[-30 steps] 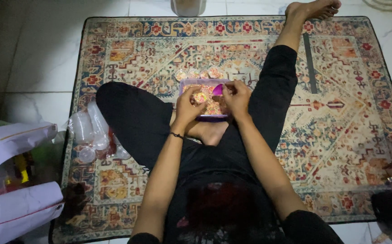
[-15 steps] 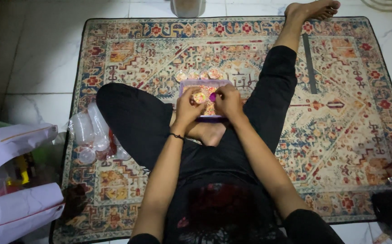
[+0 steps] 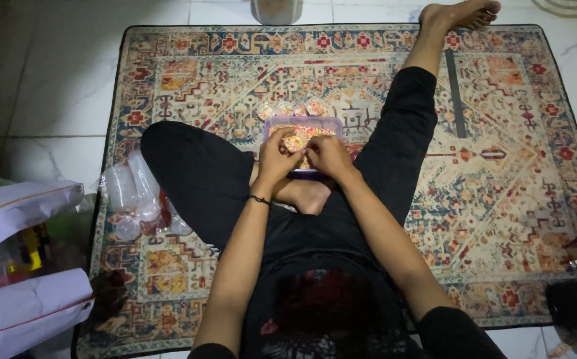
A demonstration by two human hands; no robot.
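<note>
Sitting on a patterned rug [image 3: 501, 199] laid over pale floor tiles [image 3: 56, 80], a person in black clothing works with both hands over a shallow purple tray [image 3: 305, 123] that rests on the rug between the legs, one leg folded in and the other stretched out toward the rug's far edge. The tray is filled with small pink and yellow pieces, too small to make out singly. The left hand [image 3: 276, 158], a dark band at its wrist, and the right hand [image 3: 329, 155] meet at the near side of the tray, fingers curled in and pinched together on a small round cup [image 3: 294, 142] filled with the same colourful bits, held between the two hands just above the tray. Three more filled cups [image 3: 293, 108] stand in a row on the rug just beyond the tray's far rim. Near the folded knee, at the left side of the rug, lies a stack of empty clear plastic cups [image 3: 134, 194] in a loose wrapper. White plastic bags [image 3: 26, 266] sit at the left edge of the view, partly off the rug, and the base of a grey container [image 3: 276, 10] shows at the top, on the tiles past the rug
</note>
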